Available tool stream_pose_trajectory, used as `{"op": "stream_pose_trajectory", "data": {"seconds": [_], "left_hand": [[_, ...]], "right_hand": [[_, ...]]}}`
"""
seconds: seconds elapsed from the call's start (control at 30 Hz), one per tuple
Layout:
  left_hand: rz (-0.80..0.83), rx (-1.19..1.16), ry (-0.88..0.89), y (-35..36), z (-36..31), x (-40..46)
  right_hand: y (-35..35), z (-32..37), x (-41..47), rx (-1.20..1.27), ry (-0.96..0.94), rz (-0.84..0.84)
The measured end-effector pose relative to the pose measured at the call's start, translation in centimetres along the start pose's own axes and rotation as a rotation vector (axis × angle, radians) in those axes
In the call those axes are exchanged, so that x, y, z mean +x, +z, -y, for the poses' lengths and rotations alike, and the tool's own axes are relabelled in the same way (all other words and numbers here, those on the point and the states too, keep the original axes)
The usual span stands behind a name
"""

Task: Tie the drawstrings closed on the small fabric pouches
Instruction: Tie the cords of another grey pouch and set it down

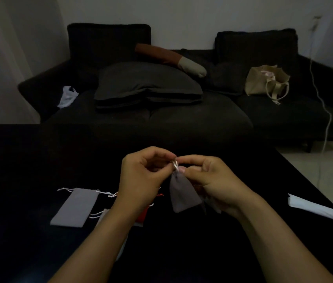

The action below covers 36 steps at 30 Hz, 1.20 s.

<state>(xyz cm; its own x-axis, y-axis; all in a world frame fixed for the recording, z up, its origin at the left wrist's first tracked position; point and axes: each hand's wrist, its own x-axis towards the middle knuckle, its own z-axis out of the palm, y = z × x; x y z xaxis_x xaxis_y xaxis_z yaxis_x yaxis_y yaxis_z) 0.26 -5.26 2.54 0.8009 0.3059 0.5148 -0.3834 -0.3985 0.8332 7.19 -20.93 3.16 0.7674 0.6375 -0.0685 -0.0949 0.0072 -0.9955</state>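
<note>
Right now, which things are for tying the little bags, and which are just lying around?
For the job:
- small grey pouch, held up by left hand and right hand
- its drawstring, pinched at the fingertips
- long grey pouch flat on the black table
- red pouch, mostly hidden

Just lying about:
- beige tote bag
- dark cushion
- plastic bag
- white folded thing

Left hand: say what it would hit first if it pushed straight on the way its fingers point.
The left hand points right, so it would likely meet the right hand at the small grey pouch's neck.
</note>
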Motion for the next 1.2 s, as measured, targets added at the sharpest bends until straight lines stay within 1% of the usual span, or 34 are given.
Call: {"op": "stream_pose_trajectory", "data": {"seconds": [0.07, 0.23, 0.33, 0.4, 0.47, 0.57, 0.63, 0.7, 0.77, 0.83, 0.93, 1.0, 1.07, 1.2], "left_hand": [[-0.001, -0.069, -0.019, 0.1, 0.1, 0.1], [0.018, -0.198, -0.092, 0.2, 0.1, 0.4], [0.005, -0.261, -0.182, 0.2, 0.4, 0.5], [-0.039, -0.328, -0.264, 0.2, 0.6, 0.7], [-0.083, -0.469, -0.376, 0.1, 0.5, 1.0], [-0.111, -0.856, -0.556, 0.1, 0.2, 1.3], [-0.099, -1.094, -0.629, 0.5, -0.2, 1.2], [-0.051, -1.170, -0.643, 1.2, -0.6, 1.0], [-0.005, -1.166, -0.650, 1.7, -0.8, 0.9], [-0.021, -1.134, -0.638, 1.8, -1.1, 1.0], [-0.070, -0.992, -0.531, 1.6, -0.9, 1.3], [-0.052, -0.891, -0.439, 1.7, -0.9, 1.3], [-0.018, -0.784, -0.372, 1.6, -0.8, 1.1], [0.054, -0.664, -0.340, 1.2, -0.4, 0.8]], "right_hand": [[0.2, 0.0, -0.1, -0.013, -0.019, 0.013], [-0.4, 0.6, -0.3, -0.094, -0.060, -0.052], [-0.6, 0.7, -0.2, -0.059, -0.042, -0.048], [-0.3, 0.7, -0.2, 0.010, -0.031, -0.051], [-0.2, 0.8, -0.1, 0.091, -0.043, -0.078], [-0.4, 1.0, 0.0, 0.230, -0.066, -0.078], [-0.1, 1.1, -0.1, 0.406, -0.078, -0.035], [0.2, 1.1, -0.1, 0.642, -0.089, 0.034], [0.5, 1.2, -0.2, 0.774, -0.105, 0.080], [0.5, 1.4, -0.2, 0.774, -0.123, 0.065], [0.3, 1.8, -0.1, 0.668, -0.176, 0.005], [0.1, 1.8, 0.0, 0.581, -0.212, -0.035], [0.1, 1.5, 0.1, 0.439, -0.238, -0.071], [0.1, 0.7, 0.0, 0.235, -0.268, -0.094]]}}
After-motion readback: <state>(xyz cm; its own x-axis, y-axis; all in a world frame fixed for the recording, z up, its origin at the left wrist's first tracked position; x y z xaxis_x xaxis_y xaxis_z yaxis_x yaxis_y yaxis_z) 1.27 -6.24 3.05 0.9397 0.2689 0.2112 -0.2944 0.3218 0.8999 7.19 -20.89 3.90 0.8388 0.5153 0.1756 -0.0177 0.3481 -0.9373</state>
